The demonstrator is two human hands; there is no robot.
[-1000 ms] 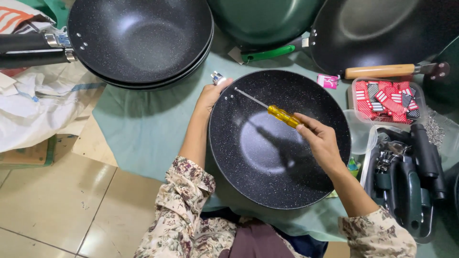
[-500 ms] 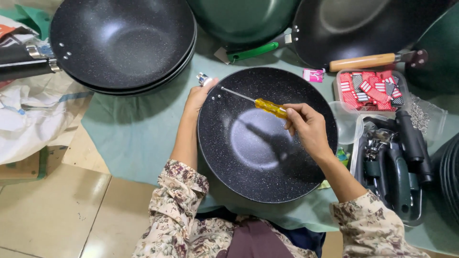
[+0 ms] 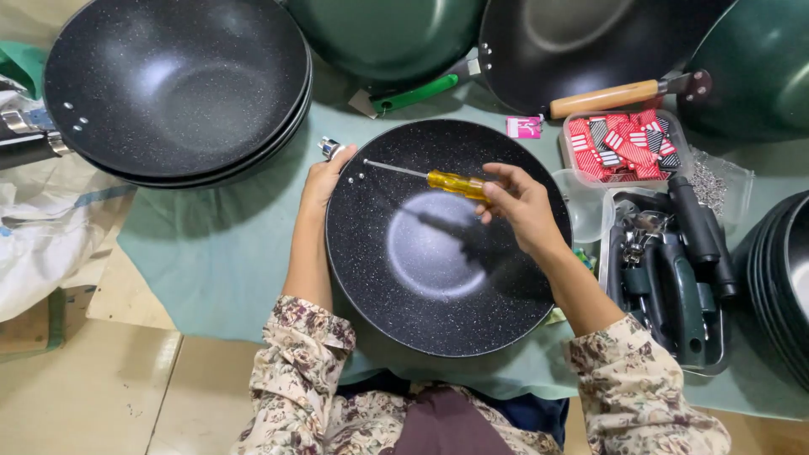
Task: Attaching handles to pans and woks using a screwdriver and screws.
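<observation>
A black speckled wok [image 3: 438, 253] lies in front of me on a green cloth [image 3: 211, 253]. My right hand [image 3: 518, 202] grips a yellow-handled screwdriver [image 3: 451, 181], whose thin metal shaft points left to two small screws on the wok's inner wall near the rim. My left hand [image 3: 320, 181] is wrapped over the wok's left rim and holds a metal handle fitting [image 3: 330, 148] against the outside there.
A stack of black woks [image 3: 177, 84] sits at the upper left. Green and dark woks [image 3: 581, 42] with green and wooden handles line the back. On the right are a tub of red packets [image 3: 619, 147], a tray of dark handles [image 3: 674, 270] and more stacked pans [image 3: 779, 278].
The view has shifted a little. My right hand keeps the screwdriver tip at the wok's rim screws, with its fingers regripped on the handle. My left hand stays on the rim.
</observation>
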